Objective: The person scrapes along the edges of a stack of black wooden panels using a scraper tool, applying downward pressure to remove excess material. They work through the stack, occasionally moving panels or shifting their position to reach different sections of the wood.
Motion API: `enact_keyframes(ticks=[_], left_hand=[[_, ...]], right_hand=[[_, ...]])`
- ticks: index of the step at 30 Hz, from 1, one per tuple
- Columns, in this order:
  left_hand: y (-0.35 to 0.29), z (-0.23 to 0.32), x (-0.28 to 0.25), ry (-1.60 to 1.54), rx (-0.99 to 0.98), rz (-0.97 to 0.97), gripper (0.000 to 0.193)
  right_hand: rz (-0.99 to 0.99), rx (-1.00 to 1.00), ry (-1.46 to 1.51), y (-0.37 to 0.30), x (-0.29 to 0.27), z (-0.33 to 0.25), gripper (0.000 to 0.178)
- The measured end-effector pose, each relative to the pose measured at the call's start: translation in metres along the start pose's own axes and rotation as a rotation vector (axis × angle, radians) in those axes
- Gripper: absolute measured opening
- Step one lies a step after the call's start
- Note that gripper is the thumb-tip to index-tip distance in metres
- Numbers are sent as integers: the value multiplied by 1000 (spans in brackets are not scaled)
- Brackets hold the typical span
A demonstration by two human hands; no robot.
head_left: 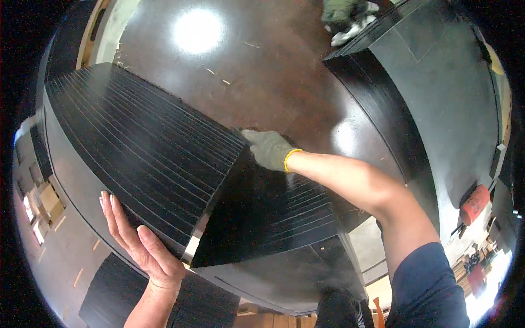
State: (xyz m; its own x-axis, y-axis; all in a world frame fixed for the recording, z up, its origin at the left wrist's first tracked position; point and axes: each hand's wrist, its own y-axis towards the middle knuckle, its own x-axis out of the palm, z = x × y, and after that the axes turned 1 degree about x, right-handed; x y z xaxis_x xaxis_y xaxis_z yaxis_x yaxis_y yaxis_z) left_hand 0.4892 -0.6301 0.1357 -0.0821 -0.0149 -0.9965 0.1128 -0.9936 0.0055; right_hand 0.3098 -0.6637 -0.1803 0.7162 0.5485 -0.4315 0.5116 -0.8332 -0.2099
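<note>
A stack of black panels [147, 136], its layers fanned out like steps, slopes across the left of the head view. My bare left hand [145, 246] lies with outstretched fingers along the stack's near edge, the thumb apart. At the stack's right corner is my right hand [269, 150], in a grey-green work glove with a yellow cuff. Its fingers bend round the panel corner, and the fingertips are partly hidden. Below that arm a second stepped stack of black panels [268, 240] sits against the first.
Beyond lies a glossy dark brown surface [262, 71] with a few light scraps. Another black stack [437, 104] stands at right, a red cylindrical object [474, 205] beside it. A co-worker's white-gloved hand [354, 30] touches its far end. Cardboard boxes [50, 202] lie far left.
</note>
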Motion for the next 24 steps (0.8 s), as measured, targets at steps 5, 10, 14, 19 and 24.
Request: enact_keyframes(ticks=[5, 10, 14, 19, 24], left_hand=[[0, -1, 0, -10, 17, -5, 59], [1, 1, -1, -43, 27, -3, 57], [0, 0, 0, -72, 22, 2, 57], [1, -1, 2, -104, -3, 20, 56], [1, 2, 2, -92, 37, 30, 54]], right_hand=[[-92, -247, 199, -33, -52, -92, 46], [-90, -521, 238, -42, -116, -165, 31], [42, 87, 196, -28, -100, -160, 44], [-177, -564, 110, -75, -119, -214, 46], [-166, 366, 403, -41, -142, -201, 26]])
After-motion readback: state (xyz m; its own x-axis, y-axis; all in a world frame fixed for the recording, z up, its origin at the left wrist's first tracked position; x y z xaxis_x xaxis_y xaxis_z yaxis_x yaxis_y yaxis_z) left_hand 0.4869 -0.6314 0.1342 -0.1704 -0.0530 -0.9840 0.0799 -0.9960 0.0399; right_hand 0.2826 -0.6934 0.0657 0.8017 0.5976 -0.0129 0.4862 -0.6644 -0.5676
